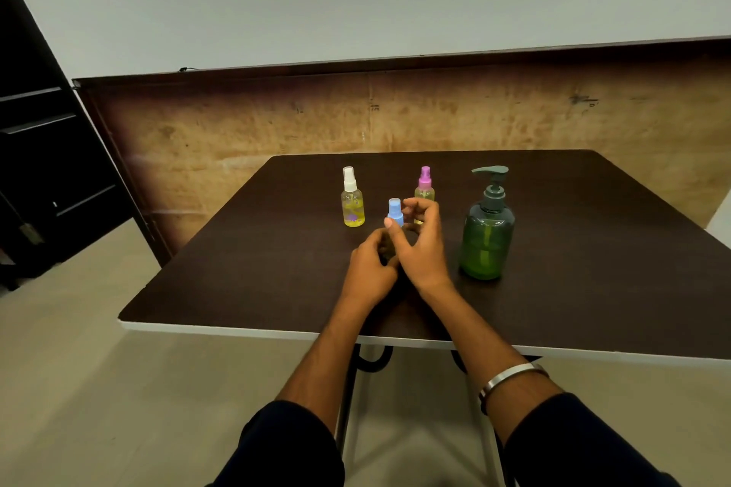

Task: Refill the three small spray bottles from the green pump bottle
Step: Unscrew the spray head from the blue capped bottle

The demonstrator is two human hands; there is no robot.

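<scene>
The blue-capped spray bottle (pixel 394 211) stands near the middle of the dark table (pixel 245 273); only its cap shows. My left hand (pixel 370 269) curls round its lower body, which is hidden behind both hands. My right hand (pixel 421 245) has its thumb against the base of the blue cap and its fingers curled just right of it. The white-capped spray bottle (pixel 352 202) with yellow liquid stands to the left. Behind my right fingers is the pink-capped spray bottle (pixel 425 182), partly hidden. To the right, upright, stands the green pump bottle (pixel 487 237).
The table has a white front edge (pixel 237 328) close to me and metal legs below. A worn brown panel (pixel 277 123) runs behind the table. Dark shelving (pixel 47 154) is at the far left. A metal bangle (pixel 510 378) is on my right wrist.
</scene>
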